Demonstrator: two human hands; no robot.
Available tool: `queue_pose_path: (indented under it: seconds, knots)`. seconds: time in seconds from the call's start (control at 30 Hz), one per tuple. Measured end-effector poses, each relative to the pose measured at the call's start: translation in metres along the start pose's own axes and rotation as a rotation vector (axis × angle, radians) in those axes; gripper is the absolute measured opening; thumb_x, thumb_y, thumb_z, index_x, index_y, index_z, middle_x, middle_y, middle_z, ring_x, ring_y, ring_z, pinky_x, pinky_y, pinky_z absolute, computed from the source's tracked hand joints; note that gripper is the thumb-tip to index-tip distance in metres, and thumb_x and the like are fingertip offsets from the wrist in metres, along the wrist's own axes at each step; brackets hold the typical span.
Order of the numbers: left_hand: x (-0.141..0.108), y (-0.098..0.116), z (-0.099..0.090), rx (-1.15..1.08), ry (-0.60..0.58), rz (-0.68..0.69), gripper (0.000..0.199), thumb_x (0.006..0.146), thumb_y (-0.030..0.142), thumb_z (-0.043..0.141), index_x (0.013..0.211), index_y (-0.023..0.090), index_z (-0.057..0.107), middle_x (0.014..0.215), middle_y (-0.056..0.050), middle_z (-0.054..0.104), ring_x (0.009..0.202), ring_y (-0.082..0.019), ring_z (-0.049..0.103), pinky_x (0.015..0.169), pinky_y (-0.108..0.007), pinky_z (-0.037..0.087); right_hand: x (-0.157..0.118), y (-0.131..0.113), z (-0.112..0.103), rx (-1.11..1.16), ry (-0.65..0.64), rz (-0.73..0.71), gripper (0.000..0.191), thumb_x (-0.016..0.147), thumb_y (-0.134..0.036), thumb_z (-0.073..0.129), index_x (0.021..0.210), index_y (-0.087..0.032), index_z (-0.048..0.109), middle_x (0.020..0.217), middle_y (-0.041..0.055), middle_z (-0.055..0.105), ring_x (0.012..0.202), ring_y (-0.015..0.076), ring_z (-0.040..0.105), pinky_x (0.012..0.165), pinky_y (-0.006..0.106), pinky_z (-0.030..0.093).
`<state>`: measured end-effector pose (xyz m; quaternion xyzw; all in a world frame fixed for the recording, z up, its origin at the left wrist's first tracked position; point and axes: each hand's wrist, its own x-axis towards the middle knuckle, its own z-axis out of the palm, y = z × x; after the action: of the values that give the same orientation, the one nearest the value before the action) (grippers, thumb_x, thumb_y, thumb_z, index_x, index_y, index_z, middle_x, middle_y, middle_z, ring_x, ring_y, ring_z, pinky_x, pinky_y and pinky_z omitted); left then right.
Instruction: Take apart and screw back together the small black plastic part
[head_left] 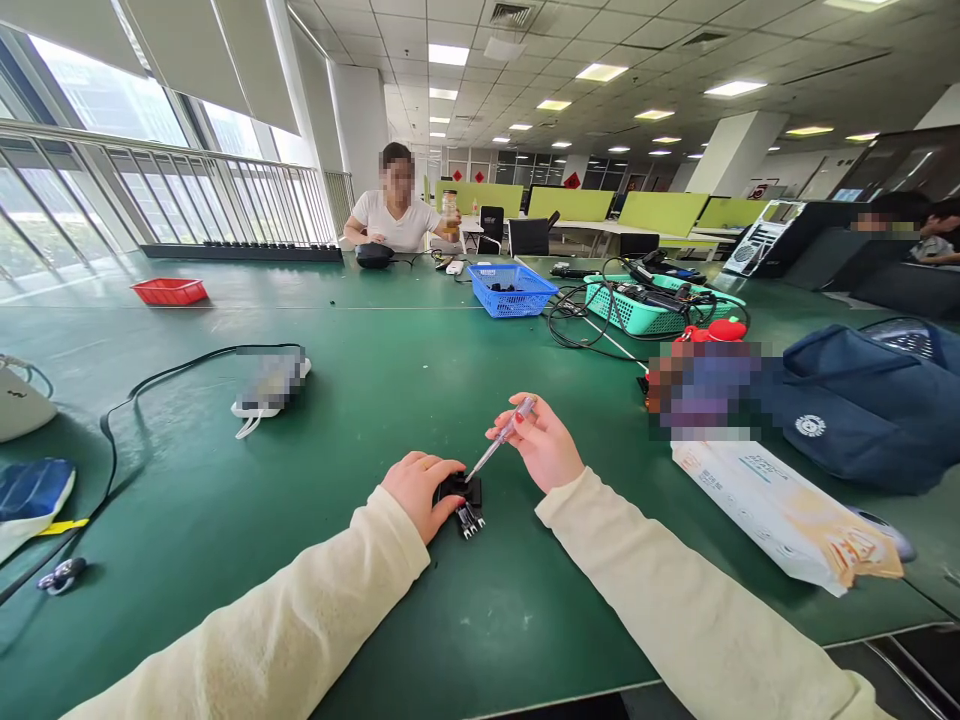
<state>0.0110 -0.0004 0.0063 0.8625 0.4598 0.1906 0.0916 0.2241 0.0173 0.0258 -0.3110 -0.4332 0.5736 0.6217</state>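
Note:
Near the front middle of the green table, my left hand (422, 488) grips a small black device (472, 492), fingers and thumb closed around its left side. Short prongs with pale metal tips (470, 520) stick out from its near side. My right hand (541, 442) holds a screwdriver (501, 438) with a clear handle, pinched between thumb and fingers. The screwdriver tilts down to the left, and its tip meets the top of the black device. Exactly what the tip rests on is too small to make out.
A blue basket (513, 305), a teal basket (637, 316) of cables and a red tray (169, 291) stand farther back. To the right lie a tissue pack (780, 510) and a navy bag (870, 400). A black cable (112, 440) runs at left. Across the table sits a person (397, 215) holding a jar.

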Motion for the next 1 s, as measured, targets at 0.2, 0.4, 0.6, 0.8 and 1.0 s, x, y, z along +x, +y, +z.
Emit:
queue_pose_path:
  seconds: [0.2,0.4,0.6,0.8,1.0]
  knots:
    - [0.0002,0.0001,-0.0003,-0.008,0.003,0.007,0.033,0.080,0.030,0.067,0.112,0.025,0.069,0.103,-0.006,0.073,0.102,-0.027,0.061,0.093,-0.044,0.050,-0.0046,0.0006,0.0037,-0.155,-0.124,0.008,0.035,0.075,-0.043,0.076,0.095,-0.024,0.056,0.078,-0.0011,0.071,0.075,0.0209,0.073,0.085,0.043,0.053]
    - [-0.0005,0.0008,-0.0002,-0.010,0.006,0.017,0.034,0.079,0.028,0.067,0.113,0.025,0.068,0.103,-0.006,0.073,0.103,-0.027,0.060,0.094,-0.043,0.050,-0.0067,-0.0025,0.0052,-0.261,-0.208,0.005,0.036,0.076,-0.046,0.075,0.096,-0.023,0.055,0.082,0.0013,0.072,0.076,0.0193,0.071,0.086,0.043,0.053]
    - [-0.0002,0.0002,0.0001,-0.003,-0.006,-0.005,0.034,0.079,0.030,0.067,0.113,0.025,0.068,0.104,-0.006,0.073,0.103,-0.027,0.060,0.093,-0.044,0.050,-0.0046,0.0001,0.0061,-0.287,-0.180,0.031,0.037,0.074,-0.050,0.075,0.089,-0.022,0.056,0.079,0.0015,0.072,0.076,0.0179,0.068,0.083,0.040,0.054]
    - [-0.0001,0.0005,-0.0005,-0.003,-0.007,0.000,0.033,0.080,0.030,0.067,0.112,0.026,0.068,0.103,-0.005,0.073,0.103,-0.027,0.060,0.094,-0.043,0.050,-0.0008,0.0063,0.0016,-0.175,-0.032,-0.001,0.033,0.075,-0.047,0.074,0.089,-0.023,0.057,0.075,0.0003,0.070,0.071,0.0181,0.067,0.078,0.040,0.054]
    - [0.0000,0.0009,0.0001,-0.017,-0.012,-0.017,0.033,0.080,0.030,0.068,0.113,0.026,0.068,0.105,-0.006,0.073,0.105,-0.028,0.060,0.096,-0.045,0.049,-0.0002,0.0026,-0.0029,-0.118,0.135,-0.106,0.024,0.079,-0.039,0.067,0.094,-0.024,0.055,0.073,-0.0022,0.066,0.071,0.0174,0.065,0.079,0.039,0.051]
